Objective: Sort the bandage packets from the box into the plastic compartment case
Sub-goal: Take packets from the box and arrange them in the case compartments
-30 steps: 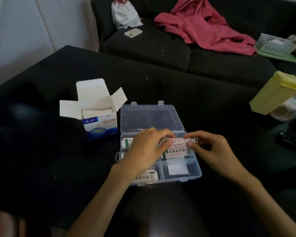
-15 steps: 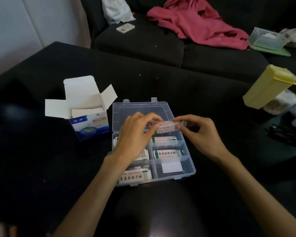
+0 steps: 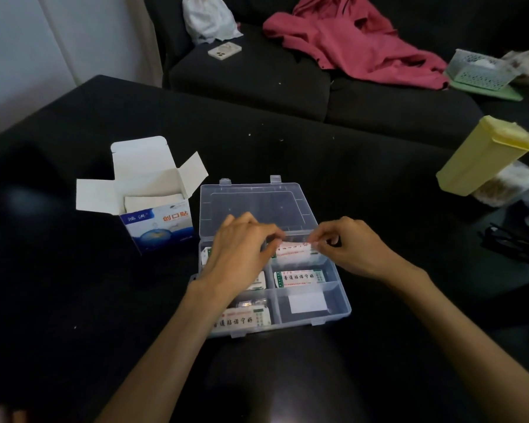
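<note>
Both hands meet over the far right compartment of the plastic compartment case point(image 3: 345, 303): my left hand point(image 3: 242, 248) pinches one end of a bandage packet point(image 3: 293, 250) and my right hand point(image 3: 345, 244) pinches the other, fingers curled onto its edges, the packet held level just at the compartment's rim. To seat it well, I judge I should keep it parallel to the dividers and lower both ends together — if one end dips first it may catch on the wall. More packets already lie in the compartments nearer me, one just behind this slot, so I want to let go only once it sits flat. The box point(image 3: 153, 215) stands open just left of the case on the black table point(image 3: 74, 300) — still holding more, I'd guess.
</note>
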A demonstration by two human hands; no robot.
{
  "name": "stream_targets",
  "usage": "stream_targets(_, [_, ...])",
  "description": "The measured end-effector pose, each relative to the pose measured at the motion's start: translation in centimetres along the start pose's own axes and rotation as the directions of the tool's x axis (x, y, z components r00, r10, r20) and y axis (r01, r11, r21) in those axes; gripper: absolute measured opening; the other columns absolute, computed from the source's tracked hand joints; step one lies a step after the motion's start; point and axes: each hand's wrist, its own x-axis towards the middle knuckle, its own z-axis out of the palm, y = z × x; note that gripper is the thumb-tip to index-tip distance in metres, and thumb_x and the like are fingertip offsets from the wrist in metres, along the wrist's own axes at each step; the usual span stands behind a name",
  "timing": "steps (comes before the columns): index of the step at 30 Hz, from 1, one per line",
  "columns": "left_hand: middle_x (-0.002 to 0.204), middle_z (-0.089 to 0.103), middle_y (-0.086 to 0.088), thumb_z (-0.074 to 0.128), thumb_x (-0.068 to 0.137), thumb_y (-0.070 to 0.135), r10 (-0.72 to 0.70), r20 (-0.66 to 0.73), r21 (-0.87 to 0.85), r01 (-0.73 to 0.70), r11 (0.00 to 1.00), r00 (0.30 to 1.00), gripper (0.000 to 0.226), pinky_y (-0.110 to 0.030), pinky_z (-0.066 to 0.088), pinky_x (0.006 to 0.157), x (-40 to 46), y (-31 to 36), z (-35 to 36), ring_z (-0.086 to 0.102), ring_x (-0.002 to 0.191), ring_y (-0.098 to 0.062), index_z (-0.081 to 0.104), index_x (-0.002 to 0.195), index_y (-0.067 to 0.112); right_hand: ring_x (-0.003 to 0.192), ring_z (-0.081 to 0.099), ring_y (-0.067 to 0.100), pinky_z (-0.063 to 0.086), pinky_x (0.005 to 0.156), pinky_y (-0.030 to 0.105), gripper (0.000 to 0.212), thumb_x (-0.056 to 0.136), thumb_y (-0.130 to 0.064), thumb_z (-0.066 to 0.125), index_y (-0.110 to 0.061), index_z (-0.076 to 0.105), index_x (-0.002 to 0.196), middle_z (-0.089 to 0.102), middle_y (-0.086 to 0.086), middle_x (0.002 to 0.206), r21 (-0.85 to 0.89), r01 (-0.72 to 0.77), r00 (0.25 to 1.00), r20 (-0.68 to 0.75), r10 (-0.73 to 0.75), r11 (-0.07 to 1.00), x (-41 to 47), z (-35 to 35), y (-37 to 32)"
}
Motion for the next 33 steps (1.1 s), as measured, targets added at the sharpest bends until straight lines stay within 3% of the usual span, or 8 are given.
stream_targets(3, [0.103, 0.063, 0.012, 0.049, 0.095, 0.038, 0.05, 0.013, 0.052, -0.051, 0.997, 0.999, 0.025, -0.024, 0.03, 0.083, -0.2, 0.3, -0.3, 0.045, 0.098, -0.007, 0.061, 0.117, 0.036, 0.091, 0.044, 0.001, 0.041, 0.09, 0.028, 0.014, 0.089, -0.028, 0.059, -0.028, 0.068, 0.101, 0.063, -0.011, 0.107, -0.186, 0.025, 0.999, -0.027, -0.03, 0.982, 0.1, 0.0, -0.2])
stream_targets(8, [0.108, 0.056, 0.007, 0.05, 0.095, 0.035, 0.021, -0.018, 0.096, -0.019, 0.995, 1.0, 0.032, -0.022, 0.028, 0.082, -0.3, 0.9, -0.5, 0.045, 0.099, -0.01, 0.053, 0.126, 0.036, 0.082, 0.04, 0.005, 0.029, 0.078, 0.021, 0.021, 0.087, -0.039, 0.061, -0.029, 0.068, 0.104, 0.048, -0.011, 0.088, -0.434, 0.092, 0.988, -0.074, -0.137, 0.896, 0.5, -0.3, -1.4])
stream_targets(12, [0.113, 0.061, 0.01, 0.045, 0.097, 0.033, 0.055, 0.014, 0.128, -0.056, 0.99, 0.998, 0.028, -0.027, 0.029, 0.09, -0.3, 1.2, -1.0, 0.044, 0.106, -0.01, 0.059, 0.121, 0.033, 0.088, 0.059, 0.009, 0.042, 0.092, 0.03, 0.022, 0.084, -0.04, 0.065, -0.029, 0.068, 0.103, 0.066, -0.008, 0.101, -0.414, 0.049, 0.997, -0.038, -0.07, 0.909, 1.6, 0.2, -1.8])
stream_targets(16, [0.111, 0.061, 0.006, 0.041, 0.098, 0.033, 0.028, 0.039, 0.164, -0.034, 0.986, 0.999, 0.03, -0.028, 0.029, 0.09, -0.5, 1.7, -1.4, 0.041, 0.104, -0.012, 0.062, 0.119, 0.03, 0.081, 0.065, 0.013, 0.054, 0.077, 0.029, 0.018, 0.089, -0.03, 0.059, -0.02, 0.069, 0.099, 0.07, -0.003, 0.098, -0.377, -0.035, 0.995, 0.078, 0.069, 0.925, 2.5, 0.4, -1.6])
stream_targets(21, [0.11, 0.055, 0.004, 0.042, 0.097, 0.032, -0.002, 0.086, 0.142, -0.01, 0.99, 0.996, 0.03, -0.029, 0.03, 0.093, -0.6, 1.6, -1.1, 0.039, 0.106, -0.012, 0.061, 0.119, 0.031, 0.087, 0.062, 0.013, 0.049, 0.067, 0.022, 0.02, 0.085, -0.034, 0.065, -0.022, 0.069, 0.1, 0.067, -0.005, 0.104, -0.325, -0.033, 0.979, 0.182, 0.097, 0.945, 3.2, -0.3, -1.8])
stream_targets(25, [0.109, 0.055, 0.003, 0.041, 0.097, 0.032, 0.004, 0.118, 0.148, -0.022, 0.989, 0.993, 0.031, -0.032, 0.03, 0.095, -0.5, 1.4, -0.9, 0.04, 0.109, -0.013, 0.06, 0.121, 0.032, 0.09, 0.061, 0.012, 0.053, 0.077, 0.03, 0.022, 0.076, -0.038, 0.073, -0.024, 0.07, 0.093, 0.067, -0.007, 0.102, -0.345, -0.054, 0.988, 0.12, 0.101, 0.937, 3.2, -0.8, -2.3])
stream_targets(30, [0.106, 0.054, 0.006, 0.042, 0.097, 0.031, 0.005, 0.096, 0.102, -0.015, 0.995, 0.995, 0.029, -0.027, 0.028, 0.088, -0.5, 1.0, -1.0, 0.041, 0.103, -0.01, 0.059, 0.12, 0.034, 0.091, 0.058, 0.006, 0.05, 0.086, 0.031, 0.007, 0.08, -0.028, 0.07, -0.034, 0.067, 0.081, 0.065, -0.013, 0.091, -0.076, -0.212, 0.959, 0.173, 0.223, 0.974, 2.4, -6.1, -2.3])
stream_targets(33, [0.105, 0.057, 0.007, 0.038, 0.098, 0.032, 0.031, 0.094, 0.117, -0.042, 0.992, 0.995, 0.03, -0.028, 0.028, 0.089, -0.5, 1.0, -1.2, 0.041, 0.103, -0.009, 0.061, 0.118, 0.032, 0.094, 0.058, 0.008, 0.048, 0.089, 0.032, 0.007, 0.083, -0.026, 0.068, -0.032, 0.069, 0.086, 0.066, -0.01, 0.095, -0.117, -0.254, 0.935, 0.225, 0.275, 0.96, 2.0, -6.6, -2.4])
